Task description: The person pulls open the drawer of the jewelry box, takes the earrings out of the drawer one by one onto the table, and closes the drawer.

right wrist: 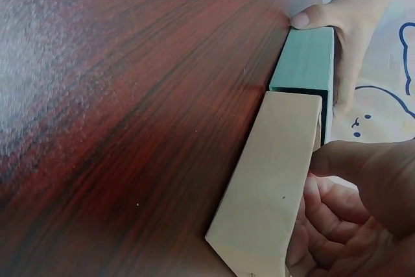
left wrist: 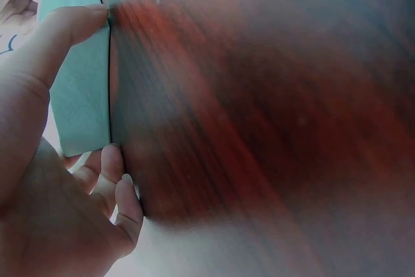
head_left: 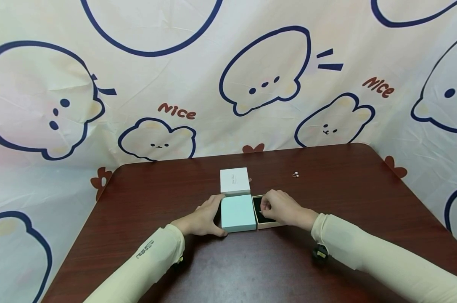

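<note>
Cream box (head_left: 268, 225) beside turquoise box (head_left: 238, 212); left hand (head_left: 204, 219) spread against latter; right hand (head_left: 283, 207) over former, cannot tell if pinching.

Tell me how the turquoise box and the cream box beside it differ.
Colour: the turquoise box is blue-green; the cream box is pale beige. State: the turquoise box shows a flat, unbroken top, while the cream box is open, showing a dark inside. Both are straight-sided and sit side by side on the brown table.

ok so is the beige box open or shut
Open. In the head view, the beige box shows its dark inside, partly hidden by the right hand.
</note>
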`<act>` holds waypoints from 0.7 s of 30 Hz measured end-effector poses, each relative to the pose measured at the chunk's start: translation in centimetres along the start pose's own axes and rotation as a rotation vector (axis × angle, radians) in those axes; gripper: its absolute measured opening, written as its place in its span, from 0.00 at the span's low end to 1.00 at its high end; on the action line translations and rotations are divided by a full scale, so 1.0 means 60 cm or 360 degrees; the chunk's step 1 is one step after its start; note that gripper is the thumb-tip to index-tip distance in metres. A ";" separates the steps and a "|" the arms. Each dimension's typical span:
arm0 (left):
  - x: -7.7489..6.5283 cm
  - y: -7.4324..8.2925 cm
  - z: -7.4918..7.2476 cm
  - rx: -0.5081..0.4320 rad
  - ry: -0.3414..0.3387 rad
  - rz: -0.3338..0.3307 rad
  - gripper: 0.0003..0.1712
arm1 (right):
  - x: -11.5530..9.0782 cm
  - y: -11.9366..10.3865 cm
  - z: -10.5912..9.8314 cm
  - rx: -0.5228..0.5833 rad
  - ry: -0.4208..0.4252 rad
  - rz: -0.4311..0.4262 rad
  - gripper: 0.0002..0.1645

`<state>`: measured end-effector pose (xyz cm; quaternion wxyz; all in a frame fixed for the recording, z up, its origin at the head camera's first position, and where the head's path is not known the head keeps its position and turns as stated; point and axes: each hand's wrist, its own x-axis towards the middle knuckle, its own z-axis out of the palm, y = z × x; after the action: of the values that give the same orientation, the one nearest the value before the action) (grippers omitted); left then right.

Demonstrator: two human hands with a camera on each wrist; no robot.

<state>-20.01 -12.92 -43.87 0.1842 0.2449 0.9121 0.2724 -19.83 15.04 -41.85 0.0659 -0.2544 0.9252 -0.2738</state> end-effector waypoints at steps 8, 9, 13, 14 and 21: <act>0.001 0.000 0.000 0.0006 0.0004 -0.0001 0.66 | -0.001 0.001 -0.001 0.0025 -0.0010 -0.0021 0.14; 0.001 0.000 0.001 0.0006 0.0005 -0.0001 0.66 | -0.001 0.001 -0.001 0.0025 -0.0012 -0.0024 0.14; 0.001 0.000 0.001 0.0002 0.0007 0.0007 0.65 | -0.002 0.002 -0.001 0.0018 -0.0016 -0.0050 0.13; 0.001 -0.001 0.001 0.0001 0.0007 0.0008 0.65 | -0.001 0.002 -0.002 0.0014 -0.0015 -0.0059 0.13; 0.000 -0.001 0.000 0.0000 0.0004 0.0002 0.66 | -0.001 0.001 -0.003 0.0019 -0.0014 -0.0054 0.14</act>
<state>-20.03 -12.94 -43.92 0.1828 0.2450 0.9122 0.2728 -19.84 15.22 -41.71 0.0668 -0.2707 0.9188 -0.2793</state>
